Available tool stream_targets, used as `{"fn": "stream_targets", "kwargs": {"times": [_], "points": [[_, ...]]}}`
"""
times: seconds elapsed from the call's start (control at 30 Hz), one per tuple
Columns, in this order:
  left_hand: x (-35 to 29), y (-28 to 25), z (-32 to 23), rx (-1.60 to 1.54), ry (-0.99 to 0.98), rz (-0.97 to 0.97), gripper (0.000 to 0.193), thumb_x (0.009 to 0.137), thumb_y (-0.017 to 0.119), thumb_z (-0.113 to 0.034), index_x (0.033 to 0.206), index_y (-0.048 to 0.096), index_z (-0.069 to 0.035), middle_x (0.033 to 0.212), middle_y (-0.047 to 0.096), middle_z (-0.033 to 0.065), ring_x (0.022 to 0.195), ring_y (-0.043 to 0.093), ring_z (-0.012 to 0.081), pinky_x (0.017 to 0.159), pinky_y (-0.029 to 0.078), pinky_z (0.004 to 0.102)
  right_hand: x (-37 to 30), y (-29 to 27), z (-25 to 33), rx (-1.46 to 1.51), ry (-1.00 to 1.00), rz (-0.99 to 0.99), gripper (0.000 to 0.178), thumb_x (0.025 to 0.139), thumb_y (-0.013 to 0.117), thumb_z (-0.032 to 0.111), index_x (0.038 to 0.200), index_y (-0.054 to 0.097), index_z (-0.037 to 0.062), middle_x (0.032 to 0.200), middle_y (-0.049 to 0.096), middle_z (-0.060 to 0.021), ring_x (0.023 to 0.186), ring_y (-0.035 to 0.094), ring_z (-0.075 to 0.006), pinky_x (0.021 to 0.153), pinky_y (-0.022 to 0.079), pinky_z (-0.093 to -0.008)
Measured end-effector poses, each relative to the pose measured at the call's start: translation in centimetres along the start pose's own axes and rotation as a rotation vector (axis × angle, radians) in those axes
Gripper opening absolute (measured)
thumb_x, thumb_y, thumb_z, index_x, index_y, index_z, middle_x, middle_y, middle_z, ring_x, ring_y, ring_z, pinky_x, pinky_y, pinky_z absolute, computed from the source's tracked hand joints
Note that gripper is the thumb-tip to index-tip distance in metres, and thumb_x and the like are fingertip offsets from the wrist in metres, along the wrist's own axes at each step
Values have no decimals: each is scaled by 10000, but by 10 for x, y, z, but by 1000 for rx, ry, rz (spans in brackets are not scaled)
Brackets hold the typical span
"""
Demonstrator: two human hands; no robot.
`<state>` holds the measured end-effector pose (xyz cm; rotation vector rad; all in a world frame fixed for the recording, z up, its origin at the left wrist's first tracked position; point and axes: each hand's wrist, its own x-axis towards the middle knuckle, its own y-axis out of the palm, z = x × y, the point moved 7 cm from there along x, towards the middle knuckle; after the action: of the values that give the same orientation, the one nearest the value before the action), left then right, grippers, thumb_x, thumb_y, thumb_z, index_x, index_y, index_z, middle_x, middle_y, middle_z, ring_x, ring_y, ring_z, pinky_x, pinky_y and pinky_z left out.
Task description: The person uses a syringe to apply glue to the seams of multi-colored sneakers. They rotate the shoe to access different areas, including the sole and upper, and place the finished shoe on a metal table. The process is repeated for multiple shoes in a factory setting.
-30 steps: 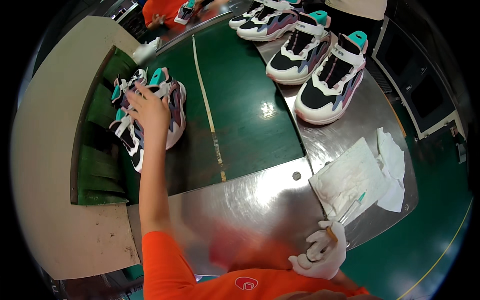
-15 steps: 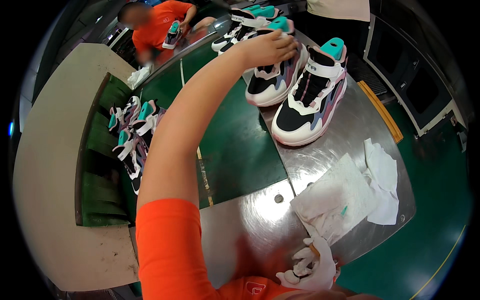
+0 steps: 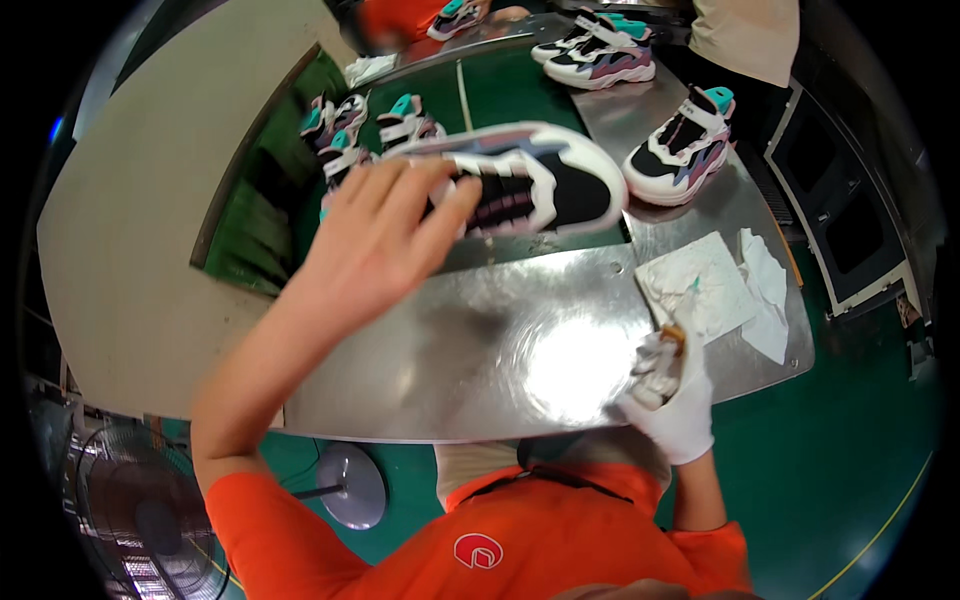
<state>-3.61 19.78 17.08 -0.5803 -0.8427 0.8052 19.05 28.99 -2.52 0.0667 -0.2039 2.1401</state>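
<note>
My bare left hand [image 3: 385, 225] grips a sneaker [image 3: 583, 185] from above at its strap and ankle part. The shoe is white, black, purple and pink; it hangs tilted on its side above the table, toe to the right. My right hand [image 3: 683, 405], in a white glove, is curled near the table's front edge, beside a white cloth pad [image 3: 705, 285]. A small brown piece [image 3: 674, 338] shows at its fingers, its kind unclear. A matching sneaker [image 3: 680, 150] with a teal insert stands upright at the right.
More sneakers [image 3: 605, 55] stand at the back, others [image 3: 345, 150] by a green curtained opening [image 3: 255, 210] at left. A metal table [image 3: 430, 350] borders a green belt [image 3: 515, 100]. A white cloth [image 3: 765, 300] lies right; a fan [image 3: 150, 520] stands lower left. Other people work beyond.
My left hand has taken a sneaker from the pair at the right and brought it nearer and leftward, turning it on its side. My gloved right hand remains near the cloth pad. The view has shifted.
</note>
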Motion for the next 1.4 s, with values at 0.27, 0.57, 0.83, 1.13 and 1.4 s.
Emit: {"fn": "stream_targets", "kwargs": {"times": [0.27,0.57,0.83,1.13,1.4], "points": [[-132,-28,-101,-394,-202,-46,420,730,641,-135,1143,617,-61,1155,620,160,962,600,307,721,483,372,2,-2,26,-261,268,226,749,634,784,84,1306,465,-1,939,617,-80,806,583,-117,754,501,-257],[-187,-28,-104,-383,-513,-24,285,730,749,-194,991,664,-270,1188,650,57,1086,594,263,871,508,400,5,26,77,295,372,559,936,581,773,358,1277,404,-147,871,599,-161,697,606,-193,632,463,-224],[-185,-16,-77,-560,-511,-37,278,738,780,-253,977,658,-328,1184,652,47,1068,626,264,882,521,375,36,145,62,860,413,1036,1233,475,826,587,1314,356,-186,1010,613,-251,806,641,-258,709,513,-314],[-188,-11,-70,-600,-490,-76,309,722,753,-190,995,656,-296,1147,656,74,1008,642,269,822,526,359,45,174,53,1043,489,1082,1052,555,878,388,1312,409,-172,1249,557,-236,997,616,-308,912,511,-394],[-185,-10,-66,-627,-507,-53,300,705,762,-196,967,671,-307,1134,660,75,991,647,265,773,539,351,47,163,36,885,445,1110,1113,561,872,430,1381,364,-127,1295,510,-241,1061,584,-323,917,499,-422]]}}
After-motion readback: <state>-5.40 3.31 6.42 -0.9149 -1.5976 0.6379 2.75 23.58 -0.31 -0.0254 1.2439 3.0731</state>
